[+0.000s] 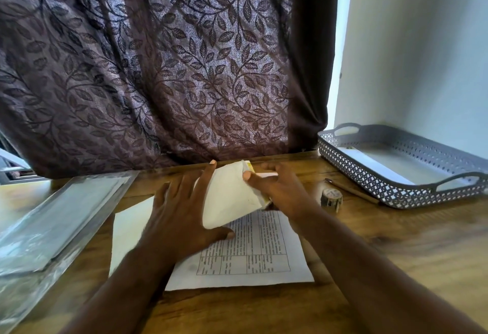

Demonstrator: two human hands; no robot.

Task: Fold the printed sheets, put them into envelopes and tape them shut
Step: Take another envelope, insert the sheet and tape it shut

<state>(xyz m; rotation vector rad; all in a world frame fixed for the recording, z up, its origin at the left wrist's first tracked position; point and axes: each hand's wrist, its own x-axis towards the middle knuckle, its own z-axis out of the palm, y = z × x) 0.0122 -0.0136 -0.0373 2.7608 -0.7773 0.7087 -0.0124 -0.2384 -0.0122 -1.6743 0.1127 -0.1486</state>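
A white envelope [229, 196] is held tilted above the table, between both hands. My left hand [182, 209] grips its left side, thumb under the lower edge and fingers spread behind it. My right hand [277, 188] pinches its right end, where a folded sheet with a yellow edge [249, 167] pokes out. Beneath the hands lies a stack of printed sheets [253, 252] with a table of text. A roll of patterned tape [331, 199] stands to the right of my right hand.
A grey perforated tray [396, 193] holding a white envelope sits at the right. A pencil [351, 190] lies between tape and tray. A clear plastic packet [52, 217] lies at the left. A patterned curtain hangs behind the wooden table [396, 254].
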